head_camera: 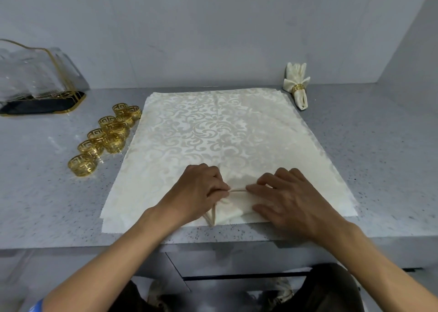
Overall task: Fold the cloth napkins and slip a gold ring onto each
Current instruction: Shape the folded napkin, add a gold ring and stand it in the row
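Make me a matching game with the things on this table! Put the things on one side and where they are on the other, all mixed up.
Things:
1. loose gold rings
2. finished napkin
3. clear case
4. left hand

Places:
A. far right, against the wall
B. far left corner of the counter
C. pinching a fold at the near edge of the flat napkin
D. in a cluster just left of the flat napkin

Pairs: 1-D, 2-A, 3-B, 4-C

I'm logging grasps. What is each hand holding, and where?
The left hand pinches the napkin at the left end of its fold crease. The right hand holds nothing; its flat fingers press the folded flap down.
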{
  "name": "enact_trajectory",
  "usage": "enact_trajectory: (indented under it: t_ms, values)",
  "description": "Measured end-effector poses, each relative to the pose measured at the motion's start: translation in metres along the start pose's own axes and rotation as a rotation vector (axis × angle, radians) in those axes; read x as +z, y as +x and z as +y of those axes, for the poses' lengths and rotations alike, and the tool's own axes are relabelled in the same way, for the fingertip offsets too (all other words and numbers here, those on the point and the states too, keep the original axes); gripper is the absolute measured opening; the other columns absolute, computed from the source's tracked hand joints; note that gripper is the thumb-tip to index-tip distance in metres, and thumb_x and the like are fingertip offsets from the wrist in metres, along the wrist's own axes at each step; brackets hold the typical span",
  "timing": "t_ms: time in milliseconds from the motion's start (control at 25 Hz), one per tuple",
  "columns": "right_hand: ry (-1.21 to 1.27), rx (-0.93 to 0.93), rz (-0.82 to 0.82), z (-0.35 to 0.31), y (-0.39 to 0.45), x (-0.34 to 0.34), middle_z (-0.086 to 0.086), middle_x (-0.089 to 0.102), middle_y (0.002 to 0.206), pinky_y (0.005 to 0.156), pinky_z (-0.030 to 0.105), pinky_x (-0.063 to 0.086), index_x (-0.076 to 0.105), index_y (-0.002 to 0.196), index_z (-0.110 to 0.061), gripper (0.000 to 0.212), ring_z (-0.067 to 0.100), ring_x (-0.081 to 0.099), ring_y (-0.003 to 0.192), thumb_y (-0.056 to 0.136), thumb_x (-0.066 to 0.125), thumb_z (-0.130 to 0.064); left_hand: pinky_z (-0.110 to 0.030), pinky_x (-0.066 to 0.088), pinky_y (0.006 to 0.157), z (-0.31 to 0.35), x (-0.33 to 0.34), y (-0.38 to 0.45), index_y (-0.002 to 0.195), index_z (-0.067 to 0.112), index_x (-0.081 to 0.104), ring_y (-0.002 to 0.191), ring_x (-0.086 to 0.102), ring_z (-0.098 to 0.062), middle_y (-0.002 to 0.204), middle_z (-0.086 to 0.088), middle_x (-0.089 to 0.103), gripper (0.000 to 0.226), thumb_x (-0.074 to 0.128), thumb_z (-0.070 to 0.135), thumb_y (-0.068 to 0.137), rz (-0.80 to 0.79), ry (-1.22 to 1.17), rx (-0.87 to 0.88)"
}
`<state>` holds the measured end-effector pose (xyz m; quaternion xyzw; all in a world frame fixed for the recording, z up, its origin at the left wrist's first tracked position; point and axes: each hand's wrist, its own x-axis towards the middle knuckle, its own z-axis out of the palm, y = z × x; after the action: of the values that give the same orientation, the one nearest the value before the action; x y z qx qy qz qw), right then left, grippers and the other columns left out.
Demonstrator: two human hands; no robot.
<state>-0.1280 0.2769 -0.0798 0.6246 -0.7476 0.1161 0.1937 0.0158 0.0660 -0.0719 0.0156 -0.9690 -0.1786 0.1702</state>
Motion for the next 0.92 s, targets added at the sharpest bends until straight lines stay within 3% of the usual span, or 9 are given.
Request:
enact_trajectory:
  t_ms: [160, 240, 360, 440, 600, 720, 840, 920]
  values:
    - [0.084, -0.015, -0.085, 0.009, -0.002, 0.0, -0.008, 0.06, 0.107, 0.072, 0.033, 0.039, 0.067, 0.118, -0.032, 0.035, 0.019, 0.053, 0.081, 0.092, 0.051, -0.05, -0.024, 0.034, 0.083, 0.002, 0.004, -0.003, 0.093, 0.022, 0.079, 0.073, 0.052, -0.007, 0.079, 0.01, 0.063, 0.02, 0.062, 0.032, 0.089, 0.05, -0.002, 0.013]
    - [0.16, 0.017, -0.087, 0.008, -0.002, 0.002, -0.01, 0.059, 0.106, 0.072, 0.033, 0.038, 0.069, 0.117, -0.034, 0.033, 0.017, 0.053, 0.08, 0.095, 0.049, -0.047, -0.03, 0.037, 0.09, 0.003, 0.0, -0.007, 0.091, 0.024, 0.077, 0.076, 0.051, -0.006, 0.082, 0.012, 0.059, 0.027, 0.053, 0.034, 0.096, 0.018, 0.074, 0.08]
    - [0.347, 0.108, -0.102, 0.012, 0.003, 0.003, -0.017, 0.055, 0.104, 0.073, 0.033, 0.037, 0.07, 0.117, -0.039, 0.032, 0.011, 0.05, 0.079, 0.099, 0.045, -0.048, -0.034, 0.023, 0.109, 0.005, -0.018, -0.015, 0.112, 0.027, 0.071, 0.096, 0.051, -0.006, 0.099, 0.014, 0.055, 0.057, 0.03, 0.064, 0.097, -0.177, 0.108, 0.117]
    - [0.385, 0.126, -0.114, 0.013, 0.005, 0.002, -0.019, 0.054, 0.102, 0.072, 0.034, 0.037, 0.069, 0.117, -0.041, 0.033, 0.008, 0.049, 0.078, 0.099, 0.043, -0.049, -0.038, 0.017, 0.114, 0.008, -0.02, -0.019, 0.126, 0.026, 0.064, 0.104, 0.048, -0.008, 0.108, 0.012, 0.053, 0.068, 0.033, 0.074, 0.09, -0.208, 0.169, 0.094]
    - [0.325, 0.107, -0.123, 0.009, 0.003, -0.001, -0.016, 0.055, 0.103, 0.071, 0.031, 0.032, 0.068, 0.119, -0.039, 0.032, 0.009, 0.047, 0.078, 0.1, 0.043, -0.047, -0.046, 0.021, 0.111, 0.02, -0.001, -0.019, 0.1, 0.021, 0.072, 0.087, 0.053, -0.014, 0.09, 0.009, 0.053, 0.027, 0.061, 0.032, 0.077, -0.087, 0.316, -0.011]
    - [0.201, 0.073, -0.124, 0.01, -0.002, -0.005, -0.01, 0.059, 0.1, 0.071, 0.03, 0.036, 0.07, 0.115, -0.029, 0.028, 0.014, 0.051, 0.076, 0.09, 0.057, -0.032, -0.042, 0.014, 0.112, 0.026, 0.008, -0.011, 0.082, 0.02, 0.073, 0.078, 0.056, -0.017, 0.077, 0.008, 0.053, 0.018, 0.071, 0.023, 0.064, -0.041, 0.368, -0.057]
    - [0.099, 0.14, -0.049, 0.003, 0.0, -0.004, -0.004, 0.057, 0.079, 0.063, 0.034, 0.045, 0.075, 0.091, -0.02, 0.026, 0.02, 0.051, 0.063, 0.08, 0.052, -0.022, -0.026, 0.002, 0.111, 0.029, 0.0, -0.005, 0.094, 0.024, 0.076, 0.087, 0.056, -0.014, 0.085, 0.011, 0.056, 0.027, 0.058, 0.036, 0.078, -0.02, 0.19, -0.18]
    - [0.073, 0.175, -0.059, -0.004, 0.0, -0.004, -0.002, 0.055, 0.075, 0.061, 0.033, 0.043, 0.074, 0.083, -0.017, 0.026, 0.021, 0.049, 0.061, 0.079, 0.049, -0.022, -0.023, 0.002, 0.113, 0.024, -0.003, -0.003, 0.107, 0.026, 0.074, 0.092, 0.055, -0.009, 0.092, 0.012, 0.057, 0.026, 0.062, 0.035, 0.085, -0.031, 0.107, -0.189]
